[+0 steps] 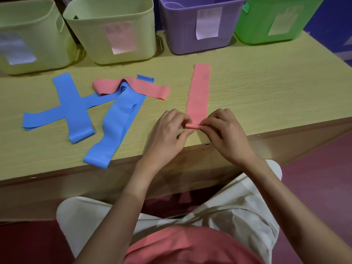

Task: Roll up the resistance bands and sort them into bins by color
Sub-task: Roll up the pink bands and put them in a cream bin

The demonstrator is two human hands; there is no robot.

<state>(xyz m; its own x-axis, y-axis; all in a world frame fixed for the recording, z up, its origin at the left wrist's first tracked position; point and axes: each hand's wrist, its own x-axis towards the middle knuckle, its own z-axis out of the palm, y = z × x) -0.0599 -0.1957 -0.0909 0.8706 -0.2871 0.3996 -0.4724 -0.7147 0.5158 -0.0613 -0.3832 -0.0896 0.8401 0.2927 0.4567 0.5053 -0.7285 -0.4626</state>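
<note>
A pink resistance band [199,90] lies straight on the table, running away from me. Its near end is curled into a small roll [192,126]. My left hand [169,132] and my right hand [224,132] pinch that roll from either side with curled fingers. A second pink band [141,87] lies crumpled to the left, draped over blue bands. Three blue bands lie there: two crossed [70,109] and one long folded one [116,124] reaching the front edge. Along the back stand two pale yellow bins [28,21] [114,18], a purple bin [182,31] and a green bin [253,25].
Each bin carries a paper label on its front. The wooden table [266,92] has bare surface on its right side. Its front edge runs just under my hands. My knees in light trousers sit below it.
</note>
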